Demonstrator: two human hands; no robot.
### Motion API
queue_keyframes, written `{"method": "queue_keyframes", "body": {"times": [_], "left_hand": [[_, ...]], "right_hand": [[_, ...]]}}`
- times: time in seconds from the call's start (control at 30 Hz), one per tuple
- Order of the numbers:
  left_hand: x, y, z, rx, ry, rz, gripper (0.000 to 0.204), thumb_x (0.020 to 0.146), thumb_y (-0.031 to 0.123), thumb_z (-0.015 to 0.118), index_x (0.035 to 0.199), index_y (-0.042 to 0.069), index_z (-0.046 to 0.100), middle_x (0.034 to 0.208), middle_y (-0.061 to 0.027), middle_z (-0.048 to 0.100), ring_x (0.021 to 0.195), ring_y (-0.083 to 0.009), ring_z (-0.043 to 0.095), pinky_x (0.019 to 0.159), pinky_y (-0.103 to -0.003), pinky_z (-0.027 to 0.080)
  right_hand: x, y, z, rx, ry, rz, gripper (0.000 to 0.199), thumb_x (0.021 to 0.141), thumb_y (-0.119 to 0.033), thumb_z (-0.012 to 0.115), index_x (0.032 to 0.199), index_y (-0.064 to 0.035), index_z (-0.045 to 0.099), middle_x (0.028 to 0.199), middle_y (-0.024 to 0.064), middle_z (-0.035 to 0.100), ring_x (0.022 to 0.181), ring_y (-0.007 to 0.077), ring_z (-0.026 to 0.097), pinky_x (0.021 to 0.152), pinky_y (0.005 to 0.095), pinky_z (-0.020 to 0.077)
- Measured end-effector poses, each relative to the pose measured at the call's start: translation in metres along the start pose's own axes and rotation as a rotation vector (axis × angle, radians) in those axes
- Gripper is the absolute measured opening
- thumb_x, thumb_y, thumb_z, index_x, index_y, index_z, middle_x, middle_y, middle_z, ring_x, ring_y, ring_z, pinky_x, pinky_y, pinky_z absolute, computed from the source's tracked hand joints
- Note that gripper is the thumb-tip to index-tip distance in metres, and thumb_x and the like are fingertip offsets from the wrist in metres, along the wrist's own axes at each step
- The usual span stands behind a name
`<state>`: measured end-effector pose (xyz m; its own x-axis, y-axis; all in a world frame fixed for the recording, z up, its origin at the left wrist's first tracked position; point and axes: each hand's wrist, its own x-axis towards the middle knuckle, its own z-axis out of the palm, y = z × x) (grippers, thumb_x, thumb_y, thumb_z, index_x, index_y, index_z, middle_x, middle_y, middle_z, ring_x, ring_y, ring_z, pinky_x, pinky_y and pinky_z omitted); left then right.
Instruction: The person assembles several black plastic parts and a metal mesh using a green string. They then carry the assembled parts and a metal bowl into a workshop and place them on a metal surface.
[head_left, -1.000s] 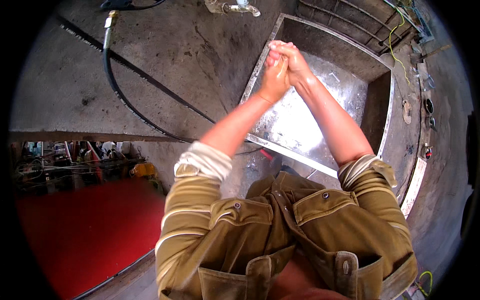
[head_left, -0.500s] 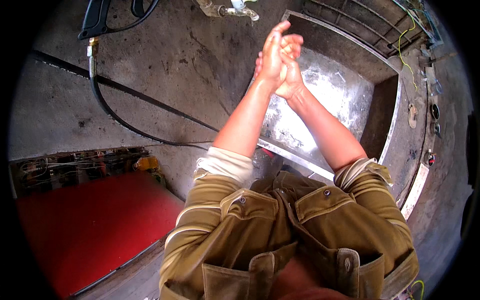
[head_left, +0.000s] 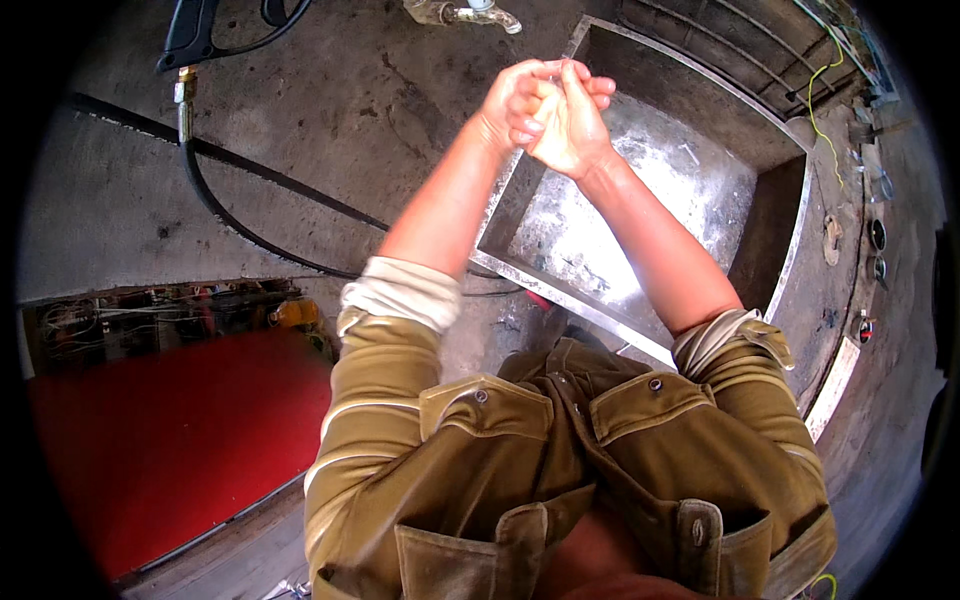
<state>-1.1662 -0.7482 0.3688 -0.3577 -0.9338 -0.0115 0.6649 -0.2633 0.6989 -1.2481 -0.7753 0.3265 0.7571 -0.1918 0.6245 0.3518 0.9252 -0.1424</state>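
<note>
My left hand (head_left: 506, 102) and my right hand (head_left: 578, 128) are clasped together above the left rim of a metal basin (head_left: 655, 175). Their fingers are curled around each other, and some are hidden in the overlap. The skin looks wet and shiny. No tool or other object shows between the palms. A worn tap (head_left: 488, 17) sticks out just beyond my hands, its spout a little up and left of them. Both my sleeves are rolled up to the elbows.
A spray gun (head_left: 190, 35) with a black hose (head_left: 215, 215) hangs at the left. Below it are a red panel (head_left: 180, 450) and a clutter of wires and parts (head_left: 170, 310). Metal bars (head_left: 735, 45) run behind the basin; a yellow cord (head_left: 822, 100) hangs at the right.
My left forearm has swung outward to the left, and its elbow is farther out. The hands have shifted from palm against palm to fingers curled together.
</note>
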Motion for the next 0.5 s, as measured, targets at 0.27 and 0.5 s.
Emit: {"method": "queue_keyframes", "body": {"times": [0.27,0.5], "left_hand": [[0.024,-0.073,0.002,-0.805,0.025,0.335,0.030,0.085,0.035,0.038,0.090,0.009,0.051,0.080,-0.0069,0.053,0.071,-0.0219,0.051,0.067,-0.041,0.042],[0.027,-0.039,-0.050,-0.439,0.877,0.142,0.035,0.089,0.030,0.027,0.096,0.005,0.050,0.095,-0.0124,0.057,0.093,-0.0288,0.054,0.087,-0.046,0.040]], "right_hand": [[0.056,-0.022,0.002,-1.855,0.660,-0.341,0.027,0.087,-0.023,0.048,0.101,-0.0003,0.053,0.090,0.0126,0.061,0.071,0.0221,0.061,0.063,0.0299,0.0486],[0.027,-0.034,-0.006,-2.780,0.399,0.646,0.015,0.072,-0.012,0.047,0.076,-0.0011,0.056,0.083,0.0172,0.061,0.080,0.0302,0.059,0.065,0.0375,0.0479]]}}
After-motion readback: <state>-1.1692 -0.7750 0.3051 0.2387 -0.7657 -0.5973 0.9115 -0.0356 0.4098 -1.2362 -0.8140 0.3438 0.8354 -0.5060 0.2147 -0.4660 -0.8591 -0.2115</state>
